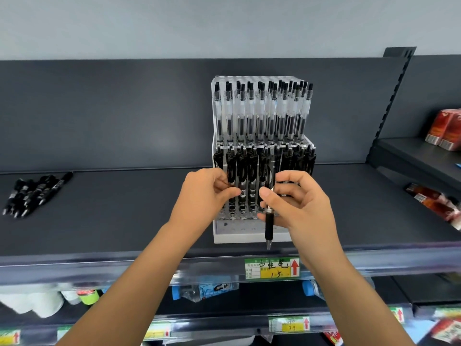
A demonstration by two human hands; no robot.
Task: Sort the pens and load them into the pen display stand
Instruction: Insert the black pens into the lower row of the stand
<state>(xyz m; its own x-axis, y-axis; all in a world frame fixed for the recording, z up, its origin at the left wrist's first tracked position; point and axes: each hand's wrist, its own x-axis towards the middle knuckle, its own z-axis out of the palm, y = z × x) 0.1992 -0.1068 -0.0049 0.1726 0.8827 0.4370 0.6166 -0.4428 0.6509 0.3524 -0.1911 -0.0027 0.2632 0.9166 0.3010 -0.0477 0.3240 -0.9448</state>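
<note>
Loose pens [35,193] lie well left on the shelf [124,226], the left hand [207,193] curls against the lower row of the stand [237,237], pinching one or not I cannot tell, and the right hand [299,203] pinches a black pen [269,221] upright, tip down, just before the front holes.

One camera sits on the person's head; it looks forward and a bit down at the shelf [124,221]; the pen stand [239,237] is near, in the middle.
</note>
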